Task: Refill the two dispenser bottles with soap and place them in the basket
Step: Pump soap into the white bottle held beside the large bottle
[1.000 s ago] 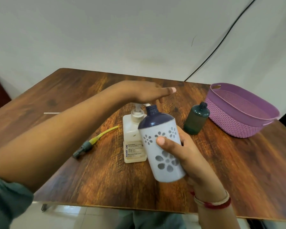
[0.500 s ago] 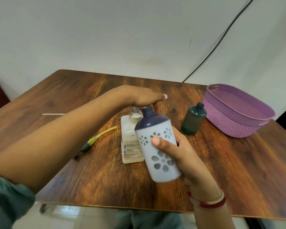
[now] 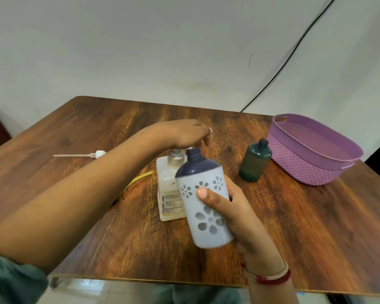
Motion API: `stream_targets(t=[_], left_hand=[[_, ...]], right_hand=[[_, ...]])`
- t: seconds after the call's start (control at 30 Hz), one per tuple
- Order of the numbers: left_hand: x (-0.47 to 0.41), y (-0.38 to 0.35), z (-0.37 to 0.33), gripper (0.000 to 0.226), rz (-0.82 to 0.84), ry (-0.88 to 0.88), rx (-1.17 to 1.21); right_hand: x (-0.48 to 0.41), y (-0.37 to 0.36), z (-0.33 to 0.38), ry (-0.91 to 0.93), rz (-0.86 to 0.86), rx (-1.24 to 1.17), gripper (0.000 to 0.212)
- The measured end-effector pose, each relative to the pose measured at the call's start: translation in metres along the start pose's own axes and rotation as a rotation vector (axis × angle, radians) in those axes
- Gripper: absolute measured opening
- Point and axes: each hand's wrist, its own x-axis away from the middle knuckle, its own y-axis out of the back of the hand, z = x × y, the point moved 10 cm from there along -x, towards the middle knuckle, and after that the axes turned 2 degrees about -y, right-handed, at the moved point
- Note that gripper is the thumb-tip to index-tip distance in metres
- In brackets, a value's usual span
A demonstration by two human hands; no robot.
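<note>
Holding the floral bottle (image 3: 204, 207) above the table (image 3: 316, 238), mid-width toward the near edge: right hand (image 3: 235, 216) wraps the lower body, thumb across the front, fingers round the back. Cap off, open neck (image 3: 192, 153) up. Long axis is tilted, neck toward the far-left corner and base toward the near edge.

Key relation: the neck sits just beside the pump head (image 3: 176, 153) of the soap refill bottle (image 3: 169, 194), on its right and about level with it. A sliver of white spout shows at the neck rim. Can't tell if it's truly over the opening.

Left hand (image 3: 184, 132) lies palm down on the pump head, fingers loosely extended and gripping nothing, slightly blurred. Refill bottle stands upright mid-table, just behind the floral bottle.

My read: filling bottle one, early in the task. A press only pays off if spout and neck line up, and the narrow neck leaves little margin. Right hand aims, left just pushes.

Green bottle (image 3: 253, 163) is upright, uncapped and untouched, just beside the basket (image 3: 305, 170). The basket sits at the right edge toward the far corner, no bottle in it. A loose pump with dip tube (image 3: 97, 154) lies flat toward the left edge. A yellow tube (image 3: 140, 177) pokes out from under the left forearm.
</note>
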Motion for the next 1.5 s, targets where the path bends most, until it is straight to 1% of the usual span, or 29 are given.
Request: stream_targets(t=[0.13,0.23,0.4,0.53,0.63,0.7,0.77,0.83,0.9,0.97,1.03,1.1,1.2,1.3,1.4,1.5], left_hand=[[0.002,0.004,-0.010,0.044,0.104,-0.016,-0.091],[0.001,0.010,-0.017,0.043,0.098,-0.055,-0.124],[-0.002,-0.014,0.000,0.040,0.196,0.025,-0.119],[0.003,0.000,-0.013,0.030,0.123,-0.046,-0.055],[0.007,0.018,-0.020,0.025,0.019,-0.099,-0.062],[0.007,0.021,-0.016,0.031,-0.032,-0.084,-0.019],[0.006,0.010,-0.008,0.035,0.000,-0.031,-0.002],[0.005,0.004,-0.005,0.033,0.011,-0.006,-0.045],[0.006,0.007,-0.008,0.032,0.000,-0.025,-0.075],[0.007,0.019,-0.015,0.033,-0.048,-0.055,-0.128],[0.007,0.029,-0.022,0.028,-0.110,-0.091,-0.230],[0.005,0.024,-0.020,0.025,-0.085,-0.081,-0.214],[0.004,0.004,-0.007,0.033,0.039,-0.008,-0.065],[0.004,0.001,-0.007,0.035,0.067,-0.003,-0.122],[0.001,0.001,-0.012,0.030,0.125,-0.018,-0.212],[-0.003,0.009,-0.018,0.028,0.072,-0.061,-0.229]], right_hand=[[-0.001,-0.001,0.001,0.004,0.014,-0.029,0.050],[-0.002,0.000,0.008,0.027,0.027,-0.015,0.043],[-0.003,0.001,0.002,0.013,0.025,0.019,0.051],[-0.001,-0.001,0.002,-0.005,0.025,0.005,0.051],[0.001,-0.002,0.007,0.011,0.041,0.011,0.045],[0.002,-0.001,0.009,0.023,0.041,0.012,0.041],[0.003,-0.001,0.007,0.021,0.036,0.010,0.037],[0.004,-0.001,0.004,0.010,0.028,0.018,0.040],[0.005,0.000,0.003,0.010,0.020,0.021,0.044],[0.006,0.000,0.005,0.020,0.016,0.027,0.046],[0.005,0.000,0.007,0.025,0.018,0.030,0.044],[0.004,-0.001,0.005,0.017,0.026,0.026,0.041],[0.002,-0.002,0.000,0.000,0.023,0.016,0.047],[0.000,-0.002,-0.003,-0.007,0.012,0.022,0.050],[-0.001,-0.002,0.001,0.006,0.010,0.027,0.051],[-0.001,-0.001,0.005,0.027,0.021,0.033,0.040]])
